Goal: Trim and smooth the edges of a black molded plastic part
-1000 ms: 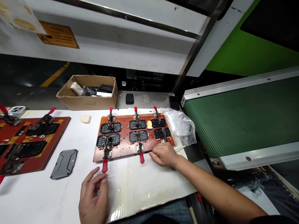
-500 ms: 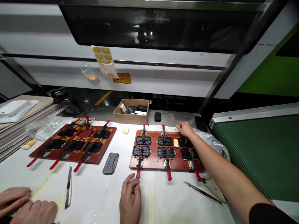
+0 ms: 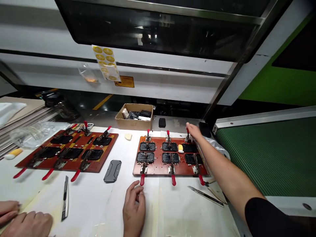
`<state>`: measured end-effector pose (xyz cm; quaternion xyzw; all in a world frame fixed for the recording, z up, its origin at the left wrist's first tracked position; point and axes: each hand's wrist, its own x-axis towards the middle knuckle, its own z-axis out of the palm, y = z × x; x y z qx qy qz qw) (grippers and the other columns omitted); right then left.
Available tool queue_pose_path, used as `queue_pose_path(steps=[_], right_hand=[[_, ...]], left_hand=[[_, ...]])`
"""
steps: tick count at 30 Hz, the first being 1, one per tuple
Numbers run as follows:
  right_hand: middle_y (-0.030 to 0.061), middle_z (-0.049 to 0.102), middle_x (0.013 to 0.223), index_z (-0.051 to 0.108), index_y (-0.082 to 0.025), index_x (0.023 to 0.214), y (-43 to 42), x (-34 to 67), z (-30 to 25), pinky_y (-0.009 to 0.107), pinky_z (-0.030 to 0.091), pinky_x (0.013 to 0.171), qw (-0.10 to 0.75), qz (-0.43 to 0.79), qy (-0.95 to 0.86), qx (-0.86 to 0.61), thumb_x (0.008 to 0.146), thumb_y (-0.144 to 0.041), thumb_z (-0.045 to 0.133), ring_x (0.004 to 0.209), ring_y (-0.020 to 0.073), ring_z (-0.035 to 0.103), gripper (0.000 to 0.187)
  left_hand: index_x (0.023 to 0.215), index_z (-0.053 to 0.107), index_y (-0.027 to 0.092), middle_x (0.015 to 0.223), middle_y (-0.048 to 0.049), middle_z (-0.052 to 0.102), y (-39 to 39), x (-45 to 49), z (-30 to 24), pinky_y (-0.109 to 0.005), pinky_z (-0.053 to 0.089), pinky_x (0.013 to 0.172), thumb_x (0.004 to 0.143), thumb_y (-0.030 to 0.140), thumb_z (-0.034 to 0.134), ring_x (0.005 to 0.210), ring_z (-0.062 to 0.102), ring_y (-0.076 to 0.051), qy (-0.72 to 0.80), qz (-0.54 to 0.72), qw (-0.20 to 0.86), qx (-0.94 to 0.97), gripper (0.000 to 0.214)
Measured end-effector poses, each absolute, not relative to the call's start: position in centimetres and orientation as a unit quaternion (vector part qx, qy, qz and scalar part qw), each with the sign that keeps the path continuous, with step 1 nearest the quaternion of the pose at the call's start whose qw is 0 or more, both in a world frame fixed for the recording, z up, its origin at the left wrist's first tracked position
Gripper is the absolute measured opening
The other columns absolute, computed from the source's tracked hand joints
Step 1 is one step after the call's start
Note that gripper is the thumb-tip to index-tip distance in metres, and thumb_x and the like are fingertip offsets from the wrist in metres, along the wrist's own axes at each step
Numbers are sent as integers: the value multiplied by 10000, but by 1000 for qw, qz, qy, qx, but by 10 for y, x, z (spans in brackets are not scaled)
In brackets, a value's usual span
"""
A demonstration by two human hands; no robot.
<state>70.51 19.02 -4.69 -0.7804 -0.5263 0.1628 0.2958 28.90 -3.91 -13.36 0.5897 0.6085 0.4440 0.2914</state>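
- On my head feed, white paper [image 3: 89, 204], yellowed in patches, covers the bench.
- Green ribbed conveyor belt [image 3: 271, 154] along the right; cardboard box [image 3: 134, 124] behind the paper.
- Reddish-brown right fixture board [image 3: 158, 171] lies flat ahead of me, bearing six black parts [image 3: 170, 147] under clamps [image 3: 171, 169].
- Right hand [image 3: 194, 131] is at the red clamp handle [image 3: 188, 130], board's far right corner; how tightly the fingers close on it I can't tell.
- Left hand [image 3: 134, 207] half open, fingers loosely curled, nothing in it, just below the near-left red handle [image 3: 142, 179].
- Another person's hands [image 3: 32, 223], cut off lower left, below the left fixture board [image 3: 107, 148].
- Right forearm [image 3: 227, 168] hides part of a clear plastic bag [image 3: 219, 147].
- Box contents too small for me to name.
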Motion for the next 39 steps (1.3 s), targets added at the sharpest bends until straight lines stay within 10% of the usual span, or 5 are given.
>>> queue_pose_path(steps=[5,15,23,29,39], right_hand=[[92,767,1028,704,-157,1056,147,730,-32,311,567,782,313,156,-528,-774,1127,-489,396,888,194,728,459],[24,719,928,707,-163,946,71,712,-47,361,594,839,173,231,-589,-755,1034,-415,693,828,165,683,268],[31,755,920,703,-216,923,-1,664,-7,312,519,759,304,246,-600,-698,970,-436,615,849,220,679,242],[-23,782,940,732,-292,938,-116,535,-29,325,598,838,427,408,-601,-538,978,-355,653,969,224,744,109],[158,653,1450,698,-163,1323,-133,700,-77,569,437,1191,160,164,-624,-747,975,-298,598,1380,356,560,387]], left_hand=[[985,719,222,1299,-112,667,-39,290,-134,-293,576,620,958,392,570,750,664,-165,613,448,283,587,228],[1001,715,218,1366,-113,640,-41,288,-130,-298,574,636,943,448,588,776,675,-173,605,433,315,590,269],[1052,710,273,1299,-73,684,-69,304,-110,-391,587,951,965,403,631,1242,661,-310,555,501,386,540,175],[1671,211,366,1531,-163,587,-102,351,-78,-466,567,1062,892,498,774,1353,628,-340,407,406,695,432,970],[1646,242,403,1379,-144,670,-114,357,-76,-433,632,798,881,398,792,1134,747,-372,419,302,798,311,942]])
